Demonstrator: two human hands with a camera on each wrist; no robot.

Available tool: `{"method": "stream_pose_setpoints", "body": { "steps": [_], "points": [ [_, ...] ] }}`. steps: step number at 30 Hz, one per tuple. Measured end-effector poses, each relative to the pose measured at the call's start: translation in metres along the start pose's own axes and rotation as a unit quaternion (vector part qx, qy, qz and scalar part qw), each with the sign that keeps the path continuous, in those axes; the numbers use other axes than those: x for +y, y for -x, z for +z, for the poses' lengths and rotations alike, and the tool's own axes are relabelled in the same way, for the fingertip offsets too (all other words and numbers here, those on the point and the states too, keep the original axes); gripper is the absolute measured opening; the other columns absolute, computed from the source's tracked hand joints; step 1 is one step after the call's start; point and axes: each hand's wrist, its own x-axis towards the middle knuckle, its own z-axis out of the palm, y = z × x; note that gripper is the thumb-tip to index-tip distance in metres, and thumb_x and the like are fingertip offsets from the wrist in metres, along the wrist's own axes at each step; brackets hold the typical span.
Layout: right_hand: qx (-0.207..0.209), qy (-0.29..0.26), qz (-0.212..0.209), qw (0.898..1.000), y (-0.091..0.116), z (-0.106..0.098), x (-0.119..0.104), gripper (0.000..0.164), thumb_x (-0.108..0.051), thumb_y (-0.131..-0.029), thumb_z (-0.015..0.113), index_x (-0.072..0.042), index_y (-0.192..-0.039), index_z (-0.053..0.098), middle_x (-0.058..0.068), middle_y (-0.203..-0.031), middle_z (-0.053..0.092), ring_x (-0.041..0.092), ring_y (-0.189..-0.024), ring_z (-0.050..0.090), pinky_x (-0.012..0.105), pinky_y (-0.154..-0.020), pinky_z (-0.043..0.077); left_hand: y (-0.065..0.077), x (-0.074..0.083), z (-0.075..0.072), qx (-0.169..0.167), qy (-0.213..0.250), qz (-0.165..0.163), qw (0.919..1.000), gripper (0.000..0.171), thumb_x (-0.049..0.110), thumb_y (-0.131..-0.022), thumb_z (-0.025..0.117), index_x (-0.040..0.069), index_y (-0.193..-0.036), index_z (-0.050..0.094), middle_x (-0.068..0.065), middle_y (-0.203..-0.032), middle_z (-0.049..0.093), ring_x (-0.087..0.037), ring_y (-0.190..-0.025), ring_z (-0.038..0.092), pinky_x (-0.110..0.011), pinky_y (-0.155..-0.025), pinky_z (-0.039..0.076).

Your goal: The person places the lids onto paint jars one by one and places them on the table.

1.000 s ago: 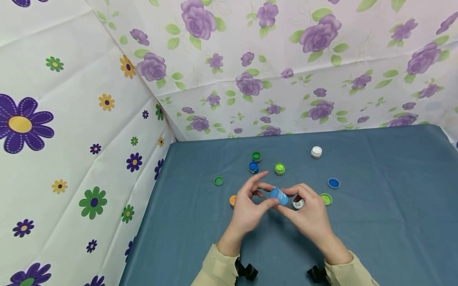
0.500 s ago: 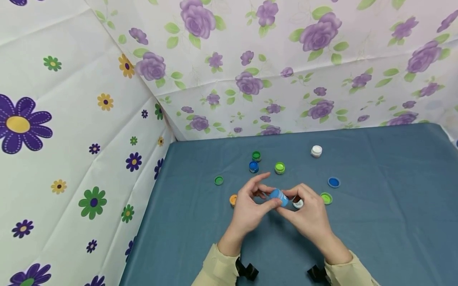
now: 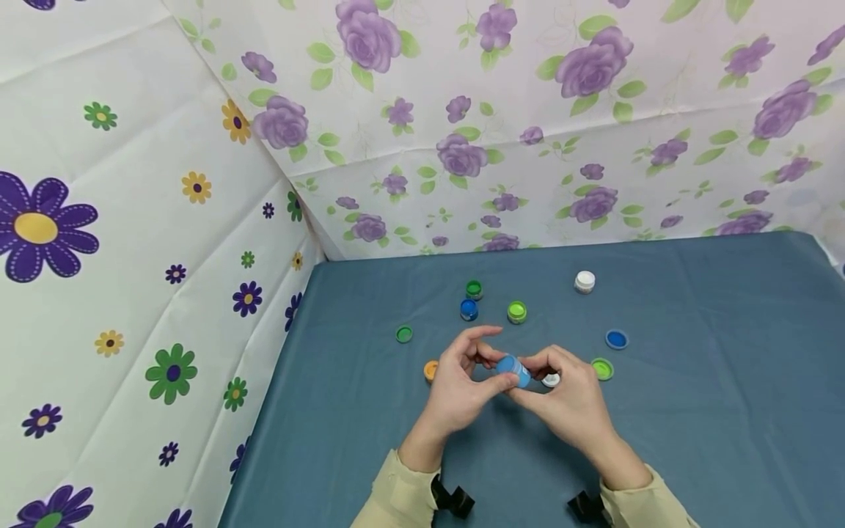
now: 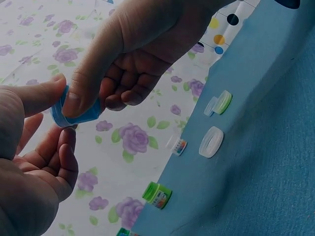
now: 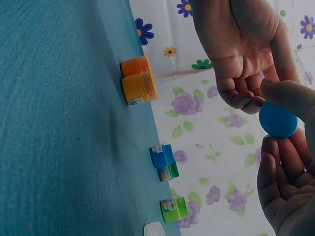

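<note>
— How is the article held?

— The light-blue jar (image 3: pixel 513 370) is gripped by both hands, tilted and raised above the table (image 3: pixel 693 440). It is pinched between thumb and finger of the left hand (image 3: pixel 460 389), one finger being extended clear of it. The opposite end is pinched by the right hand (image 3: pixel 573 400). No gap is seen at either grip.

— Why from two ends?

— It is judged that one end is steadied while the other is worked. Whether its lid is loose cannot be told.

— What is found just beyond the fingers?

— An orange jar (image 3: pixel 430 369) is partly hidden at the left. At the right, a white item (image 3: pixel 551 380) is mostly covered.

— And farther out?

— On the far side, a dark green jar (image 3: pixel 474 290), a dark blue jar (image 3: pixel 469 309) and a lime jar (image 3: pixel 517 312) are grouped, apparently lidless. A white jar (image 3: pixel 584 281) is set apart, far right.

— The lids?

— A green lid (image 3: pixel 404 334) is noted left, a blue lid (image 3: pixel 617 339) and a lime lid (image 3: pixel 602 368) right, presumably laid aside to keep the jars accessible.
</note>
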Motion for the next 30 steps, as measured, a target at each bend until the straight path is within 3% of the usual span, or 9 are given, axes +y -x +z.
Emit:
{"method": "stream_pose_setpoints", "body": {
  "steps": [5, 11, 18, 25, 30],
  "points": [
    [-0.003, 0.007, -0.001, 1.000, 0.000, 0.000, 0.000, 0.034, -0.009, -0.077, 0.099, -0.022, -0.096, 0.073, -0.010, -0.098, 0.069, 0.013, -0.084, 0.068, 0.041, -0.070, 0.061, -0.001, 0.001, 0.000, -0.002, -0.013, -0.010, 0.9999, 0.056, 0.002, -0.094, 0.083, 0.008, -0.145, 0.059, -0.016, -0.110, 0.070, -0.023, -0.102, 0.067, -0.057, -0.091, 0.055],
    [-0.006, 0.037, -0.014, 0.999, -0.001, 0.002, 0.000, 0.041, -0.001, -0.076, 0.097, -0.018, -0.104, 0.072, -0.008, -0.104, 0.067, 0.009, -0.086, 0.064, 0.040, -0.073, 0.060, -0.001, 0.004, 0.000, -0.005, -0.068, -0.027, 0.9973, 0.058, 0.009, -0.095, 0.084, 0.016, -0.148, 0.060, -0.005, -0.116, 0.074, -0.017, -0.103, 0.067, -0.053, -0.089, 0.054],
    [-0.010, 0.069, -0.022, 0.997, 0.001, 0.003, -0.003, 0.043, -0.007, -0.080, 0.096, -0.016, -0.116, 0.074, -0.004, -0.108, 0.069, 0.013, -0.093, 0.067, 0.044, -0.074, 0.061, -0.001, 0.007, -0.001, 0.005, -0.088, -0.016, 0.9959, 0.060, 0.012, -0.096, 0.084, 0.019, -0.150, 0.060, 0.000, -0.122, 0.076, -0.018, -0.104, 0.066, -0.049, -0.087, 0.054],
    [-0.034, 0.057, -0.002, 0.998, -0.001, 0.004, -0.008, 0.054, -0.014, -0.087, 0.092, -0.013, -0.135, 0.067, -0.002, -0.109, 0.070, 0.013, -0.095, 0.067, 0.045, -0.075, 0.060, -0.002, 0.011, -0.011, 0.006, -0.067, 0.000, 0.9978, 0.061, 0.007, -0.097, 0.081, 0.017, -0.153, 0.057, -0.008, -0.128, 0.074, -0.023, -0.107, 0.067, -0.041, -0.089, 0.056],
    [-0.063, 0.028, 0.022, 0.997, -0.001, 0.008, -0.004, 0.048, -0.020, -0.098, 0.083, -0.017, -0.143, 0.067, -0.003, -0.111, 0.069, 0.013, -0.097, 0.065, 0.042, -0.078, 0.061, -0.004, 0.019, -0.026, 0.072, -0.008, 0.005, 0.9973, 0.045, 0.009, -0.108, 0.067, 0.007, -0.151, 0.056, -0.018, -0.125, 0.069, -0.033, -0.108, 0.065, -0.037, -0.091, 0.055]
  ]
}}
